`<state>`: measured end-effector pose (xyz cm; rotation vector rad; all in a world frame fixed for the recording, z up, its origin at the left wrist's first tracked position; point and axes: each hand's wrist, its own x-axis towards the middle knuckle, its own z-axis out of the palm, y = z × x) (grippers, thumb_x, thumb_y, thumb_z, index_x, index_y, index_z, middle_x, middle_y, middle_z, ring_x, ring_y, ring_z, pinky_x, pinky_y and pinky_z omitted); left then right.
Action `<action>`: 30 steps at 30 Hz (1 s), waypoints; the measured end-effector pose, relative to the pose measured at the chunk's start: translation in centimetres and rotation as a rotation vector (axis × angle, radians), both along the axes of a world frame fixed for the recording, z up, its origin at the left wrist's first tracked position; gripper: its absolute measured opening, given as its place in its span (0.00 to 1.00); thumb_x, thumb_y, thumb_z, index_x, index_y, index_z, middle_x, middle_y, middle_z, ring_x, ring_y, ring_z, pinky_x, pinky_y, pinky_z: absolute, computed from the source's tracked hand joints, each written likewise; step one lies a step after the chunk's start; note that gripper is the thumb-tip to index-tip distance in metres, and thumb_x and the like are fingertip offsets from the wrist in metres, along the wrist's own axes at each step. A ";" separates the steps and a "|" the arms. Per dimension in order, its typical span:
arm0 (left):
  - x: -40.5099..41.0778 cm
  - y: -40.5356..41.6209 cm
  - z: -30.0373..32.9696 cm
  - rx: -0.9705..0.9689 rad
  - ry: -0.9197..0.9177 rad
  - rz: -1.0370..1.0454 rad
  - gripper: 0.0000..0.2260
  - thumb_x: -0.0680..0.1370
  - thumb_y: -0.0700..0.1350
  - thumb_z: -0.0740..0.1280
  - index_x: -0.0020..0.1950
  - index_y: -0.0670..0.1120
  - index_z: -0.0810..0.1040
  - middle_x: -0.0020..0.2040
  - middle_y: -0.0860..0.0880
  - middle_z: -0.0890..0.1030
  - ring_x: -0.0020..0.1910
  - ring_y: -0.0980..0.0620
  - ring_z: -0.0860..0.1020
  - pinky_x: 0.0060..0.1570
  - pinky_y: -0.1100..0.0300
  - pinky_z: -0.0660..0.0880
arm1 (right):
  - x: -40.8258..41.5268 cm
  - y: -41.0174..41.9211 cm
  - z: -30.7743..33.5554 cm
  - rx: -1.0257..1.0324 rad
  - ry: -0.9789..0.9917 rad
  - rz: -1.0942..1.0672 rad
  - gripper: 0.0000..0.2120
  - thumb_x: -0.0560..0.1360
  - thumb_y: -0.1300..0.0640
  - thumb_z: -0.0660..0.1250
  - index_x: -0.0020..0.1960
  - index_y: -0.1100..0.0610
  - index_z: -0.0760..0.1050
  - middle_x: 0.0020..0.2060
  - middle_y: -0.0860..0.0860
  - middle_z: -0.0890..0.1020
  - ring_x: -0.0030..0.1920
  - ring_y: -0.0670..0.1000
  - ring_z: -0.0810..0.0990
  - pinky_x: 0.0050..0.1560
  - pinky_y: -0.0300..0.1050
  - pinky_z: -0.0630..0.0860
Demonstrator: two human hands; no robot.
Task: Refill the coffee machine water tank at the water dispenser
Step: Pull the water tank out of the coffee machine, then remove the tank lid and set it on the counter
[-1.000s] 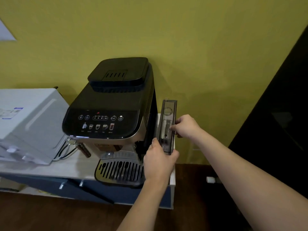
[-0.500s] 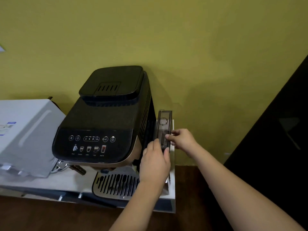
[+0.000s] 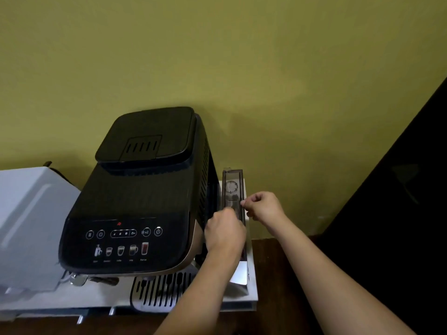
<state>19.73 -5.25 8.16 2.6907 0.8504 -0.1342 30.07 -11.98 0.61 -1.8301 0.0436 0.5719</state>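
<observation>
A black coffee machine [image 3: 145, 201] stands on a white cabinet top, its lit control panel facing me. Upright along its right side is the narrow smoky-clear water tank [image 3: 232, 187], a little apart from the machine's body. My left hand [image 3: 223, 232] is closed around the tank's near top edge. My right hand [image 3: 262, 206] pinches the tank's right rim with thumb and fingertips. The lower part of the tank is hidden behind my left hand and forearm. No water dispenser is in view.
A white appliance [image 3: 26, 226] sits to the left of the machine on the same white cabinet top [image 3: 251, 293]. A yellow-green wall rises directly behind. A dark panel [image 3: 399, 201] stands at the right, and brown floor shows below.
The view has shifted closer and higher over the machine. My left hand has slid up the tank's near edge; my right hand has stayed on the right rim.
</observation>
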 end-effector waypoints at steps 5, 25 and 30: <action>-0.9 -1.0 1.6 -0.021 -0.175 0.040 0.07 0.79 0.45 0.62 0.51 0.44 0.78 0.49 0.45 0.83 0.49 0.43 0.81 0.43 0.52 0.74 | -1.2 -1.1 3.3 0.009 -0.105 -0.026 0.08 0.73 0.60 0.72 0.35 0.59 0.80 0.30 0.50 0.82 0.36 0.54 0.80 0.41 0.53 0.79; -12.3 8.0 13.2 0.040 -1.180 0.108 0.02 0.76 0.43 0.71 0.43 0.47 0.81 0.34 0.56 0.77 0.32 0.57 0.73 0.31 0.69 0.66 | -16.4 6.4 23.4 0.503 -0.766 -0.095 0.03 0.75 0.59 0.70 0.47 0.52 0.80 0.40 0.48 0.84 0.40 0.47 0.82 0.45 0.45 0.80; -18.6 18.4 13.9 -0.015 -1.203 0.168 0.03 0.76 0.46 0.70 0.44 0.49 0.81 0.33 0.53 0.80 0.33 0.51 0.79 0.35 0.51 0.77 | -21.8 16.5 24.3 0.516 -0.729 0.064 0.04 0.76 0.56 0.70 0.50 0.52 0.80 0.41 0.47 0.84 0.43 0.45 0.83 0.47 0.42 0.81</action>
